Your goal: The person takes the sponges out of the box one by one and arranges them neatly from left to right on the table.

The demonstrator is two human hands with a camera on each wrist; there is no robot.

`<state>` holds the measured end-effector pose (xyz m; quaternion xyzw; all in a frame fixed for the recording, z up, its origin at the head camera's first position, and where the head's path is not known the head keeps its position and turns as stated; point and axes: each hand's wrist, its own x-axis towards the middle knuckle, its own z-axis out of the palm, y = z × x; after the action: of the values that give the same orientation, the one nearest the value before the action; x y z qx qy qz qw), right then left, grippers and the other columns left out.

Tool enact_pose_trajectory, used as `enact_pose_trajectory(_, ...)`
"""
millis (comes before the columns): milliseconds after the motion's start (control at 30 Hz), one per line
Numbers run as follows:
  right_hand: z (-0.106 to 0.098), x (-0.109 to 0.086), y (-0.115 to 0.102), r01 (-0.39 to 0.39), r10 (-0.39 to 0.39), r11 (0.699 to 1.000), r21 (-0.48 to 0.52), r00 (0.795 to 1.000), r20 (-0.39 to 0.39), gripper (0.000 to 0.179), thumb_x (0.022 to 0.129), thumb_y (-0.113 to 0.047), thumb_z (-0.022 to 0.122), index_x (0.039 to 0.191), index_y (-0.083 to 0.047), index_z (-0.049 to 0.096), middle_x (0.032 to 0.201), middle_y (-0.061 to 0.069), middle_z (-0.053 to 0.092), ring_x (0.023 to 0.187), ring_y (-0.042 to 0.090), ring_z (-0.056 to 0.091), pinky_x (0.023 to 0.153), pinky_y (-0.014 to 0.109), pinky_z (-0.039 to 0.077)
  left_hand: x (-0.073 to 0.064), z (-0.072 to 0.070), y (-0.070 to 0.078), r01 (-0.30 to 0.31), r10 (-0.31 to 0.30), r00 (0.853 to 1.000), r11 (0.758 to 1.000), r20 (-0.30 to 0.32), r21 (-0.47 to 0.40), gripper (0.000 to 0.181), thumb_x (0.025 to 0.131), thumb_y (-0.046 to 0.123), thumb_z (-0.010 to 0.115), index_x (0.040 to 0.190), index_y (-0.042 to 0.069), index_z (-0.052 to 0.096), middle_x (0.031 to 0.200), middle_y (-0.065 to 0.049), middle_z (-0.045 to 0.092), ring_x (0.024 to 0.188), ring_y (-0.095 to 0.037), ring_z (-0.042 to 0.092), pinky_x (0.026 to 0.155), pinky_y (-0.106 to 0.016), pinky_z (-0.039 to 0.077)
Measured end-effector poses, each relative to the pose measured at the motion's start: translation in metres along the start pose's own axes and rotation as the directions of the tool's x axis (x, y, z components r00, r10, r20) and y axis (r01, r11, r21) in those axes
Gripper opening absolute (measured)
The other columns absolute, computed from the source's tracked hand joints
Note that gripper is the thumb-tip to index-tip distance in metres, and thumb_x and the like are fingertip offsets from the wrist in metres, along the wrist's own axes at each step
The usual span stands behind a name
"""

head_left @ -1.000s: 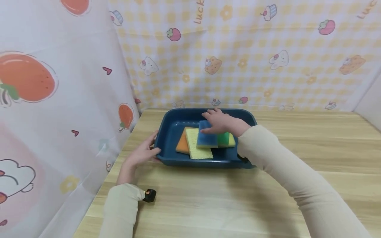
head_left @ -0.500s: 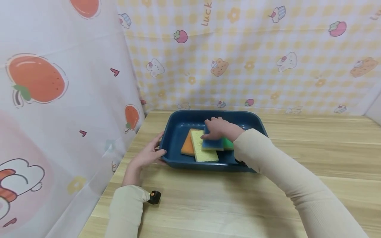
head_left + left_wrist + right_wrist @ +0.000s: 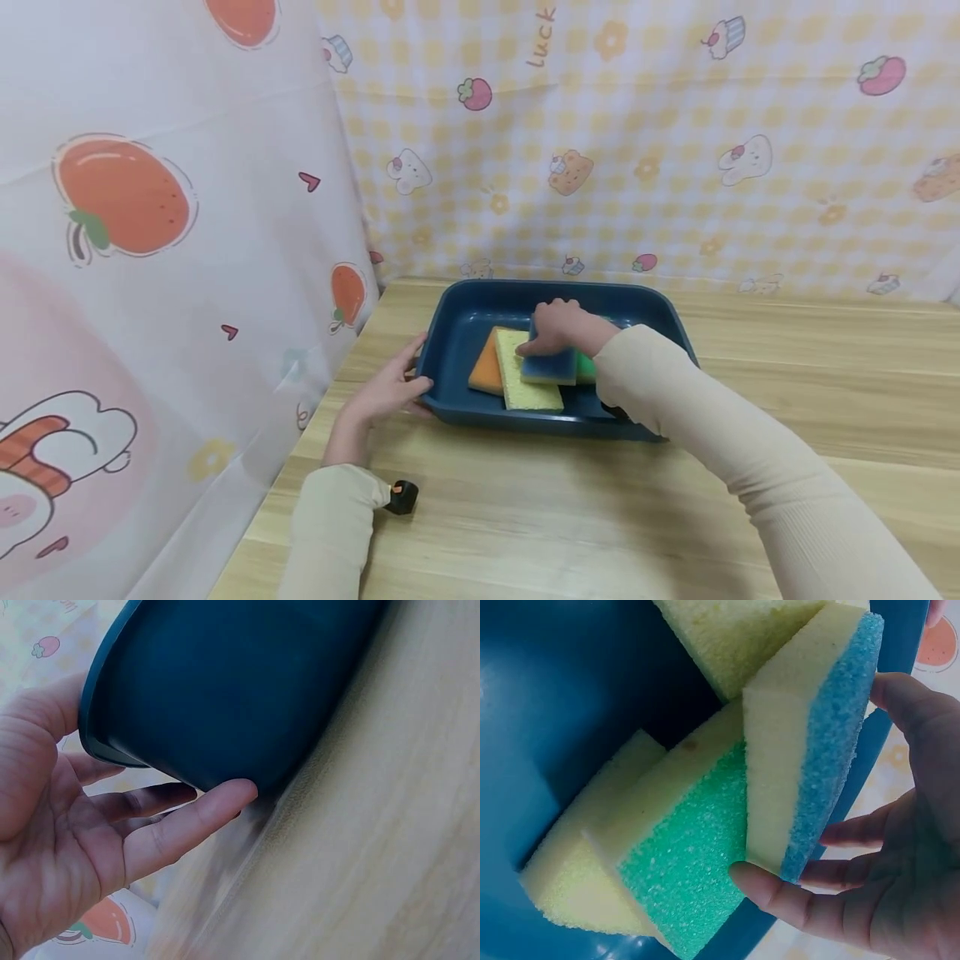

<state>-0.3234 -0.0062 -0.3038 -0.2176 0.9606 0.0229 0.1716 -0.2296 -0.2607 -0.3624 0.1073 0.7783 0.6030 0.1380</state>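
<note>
My right hand (image 3: 558,325) grips a blue-and-pale-yellow scrub sponge (image 3: 551,368) inside a dark blue tub (image 3: 525,422). In the right wrist view, thumb and fingers span this sponge (image 3: 832,742), which leans on a green-topped sponge (image 3: 686,847). A yellow sponge (image 3: 528,383) lies partly over an orange one (image 3: 487,371); the green sponge (image 3: 586,369) is mostly hidden by my right arm. Another pale yellow sponge (image 3: 592,896) sits under the green one. My left hand (image 3: 382,387) holds the tub's left end, thumb at the rim, fingers against the outer wall (image 3: 225,690).
The tub stands on a wood-grain table (image 3: 510,517). Behind it hangs a yellow checked cloth (image 3: 600,208), and a white patterned cloth (image 3: 247,250) hangs along the left edge. A small black device (image 3: 402,497) sits at my left cuff.
My right hand's fingers have curled down onto the blue sponge from a looser pose over it. The head view has turned left slightly; my left hand stays on the tub's end.
</note>
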Motion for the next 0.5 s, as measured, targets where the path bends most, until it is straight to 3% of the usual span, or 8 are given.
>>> enact_pose_trajectory(267, -0.0022, -0.0006, 0.0012, -0.052, 0.052, 0.996, 0.075, 0.999, 0.005, 0.08, 0.079, -0.053, 0.054, 0.135, 0.0, 0.033, 0.131, 0.025, 0.039, 0.116, 0.043, 0.035, 0.096, 0.054, 0.032, 0.0018, 0.0008, -0.0008, -0.004, 0.004, 1.0, 1.0, 0.0, -0.006, 0.076, 0.085, 0.0, 0.046, 0.146, 0.019, 0.006, 0.138, -0.029, 0.023, 0.091, -0.036, 0.059, 0.065, -0.046, 0.054)
enact_pose_trajectory(500, -0.0034, -0.0028, 0.0001, -0.054, 0.057, 0.995, 0.089, 0.998, -0.034, 0.082, 0.078, -0.053, 0.055, 0.136, -0.001, 0.032, 0.13, 0.027, 0.036, 0.113, 0.044, 0.033, 0.092, 0.054, 0.035, 0.002, -0.0002, -0.0004, 0.015, -0.015, 1.0, 1.0, -0.01, -0.009, 0.075, 0.086, 0.0, 0.046, 0.146, 0.023, 0.007, 0.137, -0.026, 0.025, 0.09, -0.034, 0.059, 0.066, -0.046, 0.054)
